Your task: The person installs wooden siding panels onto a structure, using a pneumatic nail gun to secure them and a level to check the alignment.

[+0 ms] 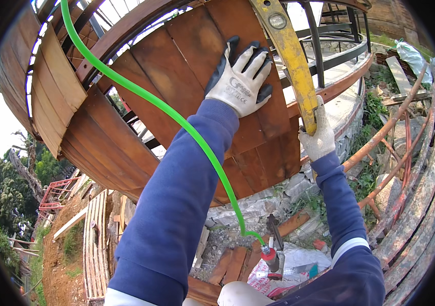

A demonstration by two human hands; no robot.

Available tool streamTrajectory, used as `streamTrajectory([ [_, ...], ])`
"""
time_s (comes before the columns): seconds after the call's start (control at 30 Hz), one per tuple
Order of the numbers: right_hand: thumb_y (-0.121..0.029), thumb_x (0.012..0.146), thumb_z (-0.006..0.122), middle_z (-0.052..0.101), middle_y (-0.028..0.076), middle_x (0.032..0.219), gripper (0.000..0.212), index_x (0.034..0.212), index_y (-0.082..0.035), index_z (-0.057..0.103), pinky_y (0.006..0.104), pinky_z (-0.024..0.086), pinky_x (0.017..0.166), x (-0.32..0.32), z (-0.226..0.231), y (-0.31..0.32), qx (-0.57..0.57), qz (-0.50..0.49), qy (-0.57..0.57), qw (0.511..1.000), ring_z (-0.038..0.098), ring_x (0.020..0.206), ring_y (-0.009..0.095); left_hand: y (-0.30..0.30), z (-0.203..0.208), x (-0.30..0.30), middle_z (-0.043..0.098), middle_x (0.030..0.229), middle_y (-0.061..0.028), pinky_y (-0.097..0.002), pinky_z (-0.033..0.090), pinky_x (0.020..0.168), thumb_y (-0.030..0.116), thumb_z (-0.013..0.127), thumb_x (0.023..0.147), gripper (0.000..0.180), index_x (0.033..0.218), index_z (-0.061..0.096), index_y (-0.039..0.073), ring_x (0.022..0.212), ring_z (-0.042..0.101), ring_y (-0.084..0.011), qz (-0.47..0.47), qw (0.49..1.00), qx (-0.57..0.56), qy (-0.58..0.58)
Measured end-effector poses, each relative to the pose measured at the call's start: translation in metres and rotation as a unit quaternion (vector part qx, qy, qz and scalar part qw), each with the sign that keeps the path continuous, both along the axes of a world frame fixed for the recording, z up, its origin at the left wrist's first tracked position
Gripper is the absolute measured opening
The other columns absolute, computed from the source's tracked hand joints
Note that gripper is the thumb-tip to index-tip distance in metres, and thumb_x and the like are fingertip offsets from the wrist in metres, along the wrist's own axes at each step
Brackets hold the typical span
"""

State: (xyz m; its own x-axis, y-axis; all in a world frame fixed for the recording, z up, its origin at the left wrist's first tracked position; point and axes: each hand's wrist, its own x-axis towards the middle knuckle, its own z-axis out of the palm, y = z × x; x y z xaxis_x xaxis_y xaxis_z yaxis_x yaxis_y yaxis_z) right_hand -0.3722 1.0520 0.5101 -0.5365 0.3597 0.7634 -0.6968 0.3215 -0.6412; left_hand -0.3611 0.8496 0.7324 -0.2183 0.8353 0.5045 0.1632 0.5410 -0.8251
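Observation:
My left hand, in a white glove with dark fingertips, lies flat with fingers spread on a reddish-brown wooden panel made of boards. Its palm rests against the boards and holds nothing. My right hand, also gloved, is closed round the lower end of a long yellow spirit level. The level stands tilted along the panel's right edge, its upper end passing out of view at the top. A round vial shows near that end.
A bright green air hose crosses over my left forearm to a red and grey air tool by a white sack. Wood offcuts lie below. Curved black metal railing stands behind, rusty poles at right.

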Motion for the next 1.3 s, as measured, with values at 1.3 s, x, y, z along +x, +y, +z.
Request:
streamTrajectory([
  [1.3, 0.007, 0.074, 0.075, 0.046, 0.02, 0.154, 0.111, 0.165, -0.009, 0.014, 0.0375, 0.048, 0.109, 0.003, 0.009, -0.025, -0.009, 0.051, -0.02, 0.998, 0.052, 0.138, 0.029, -0.003, -0.001, -0.004, 0.043, 0.158, -0.0044, -0.0606, 0.004, 0.128, 0.056, 0.048, 0.101, 0.05, 0.147, 0.054, 0.037, 0.153, 0.029, -0.0239, 0.015, 1.0, -0.005, 0.008],
])
